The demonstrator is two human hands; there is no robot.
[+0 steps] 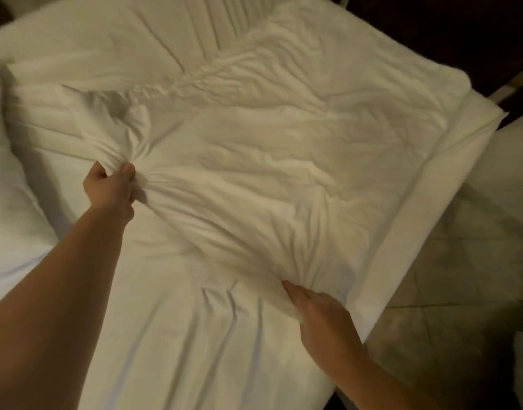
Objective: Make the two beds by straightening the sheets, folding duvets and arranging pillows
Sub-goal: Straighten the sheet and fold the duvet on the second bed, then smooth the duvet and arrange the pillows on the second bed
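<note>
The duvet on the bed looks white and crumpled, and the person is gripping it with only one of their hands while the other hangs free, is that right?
Not quite. The head view shows both hands gripping the white, crumpled duvet: the left hand bunches one part, and the right hand clutches its nearer edge.

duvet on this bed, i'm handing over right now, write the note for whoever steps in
Left hand: closed on a bunch of the white duvet, far side of its near edge.
Right hand: gripping the same edge near the bed's right side.
Duvet covers the far part of the bed, wrinkled; bare sheet near you is creased. Pillow lies at the left.
Done: both hands have hold of the duvet.
Left: fold and square the duvet, smooth the sheet, set the pillow, then the second bed, whose edge shows at right.
</note>
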